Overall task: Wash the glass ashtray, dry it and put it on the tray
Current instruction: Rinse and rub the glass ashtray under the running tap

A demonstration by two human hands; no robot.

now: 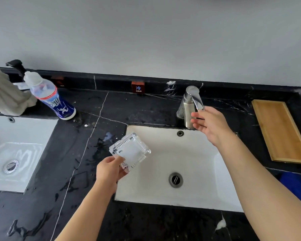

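Glass ashtray (130, 150), square and clear with ribbed, cut-pattern edges, is held up in the person's left hand (109, 171), pinched by its near corner between thumb and fingers, tilted, and poised over the left rim of a white rectangular sink (195, 197) set into a black marble counter (87, 214). Far to the left of that grip lies a second white basin (24, 133) with a chrome drain, and behind it a pale ribbed towel (5, 94) is heaped at the counter's back edge. Just beside the towel stands a plastic bottle (50, 96) with a blue label, leaning a little. Wet streaks and droplets mark the dark stone between the bottle and the ashtray. Behind the grip, on the low backsplash, sits a small reddish block labelled COLD (138, 87). To the right of the ashtray, the sink's round drain (176, 179) shows in its bowl. Beyond it, the right hand (210, 124) reaches to the metal faucet (191, 105), fingers loosely spread, with the tips touching the end of its lever, not closed around it. Well to the right of both hands, a shallow wooden tray (283, 131) rests on the counter, apart from the sink.
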